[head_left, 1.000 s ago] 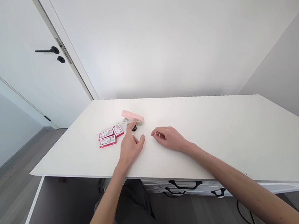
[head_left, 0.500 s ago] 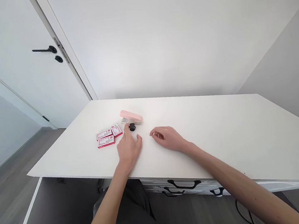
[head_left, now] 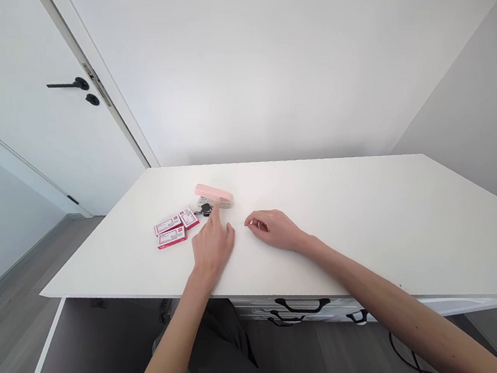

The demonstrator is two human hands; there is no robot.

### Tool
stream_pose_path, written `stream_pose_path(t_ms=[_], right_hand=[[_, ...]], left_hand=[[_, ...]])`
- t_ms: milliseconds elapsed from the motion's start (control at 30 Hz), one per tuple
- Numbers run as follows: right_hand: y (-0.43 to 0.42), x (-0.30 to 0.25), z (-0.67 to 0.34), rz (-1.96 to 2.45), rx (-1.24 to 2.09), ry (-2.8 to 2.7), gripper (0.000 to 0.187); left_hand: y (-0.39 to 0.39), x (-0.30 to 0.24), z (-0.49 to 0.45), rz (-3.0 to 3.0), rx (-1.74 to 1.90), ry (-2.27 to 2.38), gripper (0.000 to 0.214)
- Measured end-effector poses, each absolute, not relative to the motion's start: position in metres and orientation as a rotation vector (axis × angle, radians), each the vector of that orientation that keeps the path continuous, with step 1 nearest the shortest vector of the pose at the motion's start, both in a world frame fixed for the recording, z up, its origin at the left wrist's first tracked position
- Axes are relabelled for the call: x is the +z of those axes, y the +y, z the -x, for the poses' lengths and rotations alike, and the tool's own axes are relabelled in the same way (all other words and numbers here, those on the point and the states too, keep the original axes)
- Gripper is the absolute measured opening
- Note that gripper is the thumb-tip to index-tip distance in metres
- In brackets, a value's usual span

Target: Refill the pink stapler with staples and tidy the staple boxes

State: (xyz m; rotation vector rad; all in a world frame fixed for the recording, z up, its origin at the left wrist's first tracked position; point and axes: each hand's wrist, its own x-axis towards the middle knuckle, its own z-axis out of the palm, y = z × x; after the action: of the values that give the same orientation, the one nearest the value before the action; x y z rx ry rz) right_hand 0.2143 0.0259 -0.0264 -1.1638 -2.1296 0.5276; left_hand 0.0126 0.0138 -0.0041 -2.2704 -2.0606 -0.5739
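My left hand (head_left: 211, 243) lies low over the white tabletop, index finger stretched forward and thumb apart, holding nothing. Its index fingertip reaches the near side of a pink stapler (head_left: 213, 193); whether it touches, I cannot tell. Just left of that fingertip sits a small black object with a metal part (head_left: 206, 210), partly hidden by the finger. A small pale patterned piece (head_left: 202, 201) lies against the stapler. My right hand (head_left: 277, 229) rests on the table to the right, fingers curled to the thumb, with nothing visible in it.
Three red-and-white small boxes (head_left: 172, 237) lie together left of my left hand. The white tabletop (head_left: 369, 220) meets the wall at the back. Below its front edge are drawers with black handles (head_left: 303, 306). A door with a black handle (head_left: 67, 85) stands at far left.
The black object has shifted left, alongside the stapler. My left index finger has moved from its left side to its right. The right hand keeps its pose; the whole view shifts slightly.
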Motion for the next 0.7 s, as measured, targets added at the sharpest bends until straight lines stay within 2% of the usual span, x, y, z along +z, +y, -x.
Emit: stream_pose_path(t_ms=[333,567,700], right_hand=[[0.026,-0.026,-0.214,1.158,0.545,-2.122,0.019],[0.027,-0.027,-0.213,1.158,0.541,-2.135,0.019],[0.026,-0.026,-0.213,1.164,0.535,-2.130,0.019]], left_hand=[[0.018,-0.008,-0.009,2.181,-0.733,-2.208,0.067],[0.029,-0.006,-0.002,2.384,-1.290,-2.396,0.054],[0.042,-0.007,-0.006,2.481,-1.548,-2.405,0.053]])
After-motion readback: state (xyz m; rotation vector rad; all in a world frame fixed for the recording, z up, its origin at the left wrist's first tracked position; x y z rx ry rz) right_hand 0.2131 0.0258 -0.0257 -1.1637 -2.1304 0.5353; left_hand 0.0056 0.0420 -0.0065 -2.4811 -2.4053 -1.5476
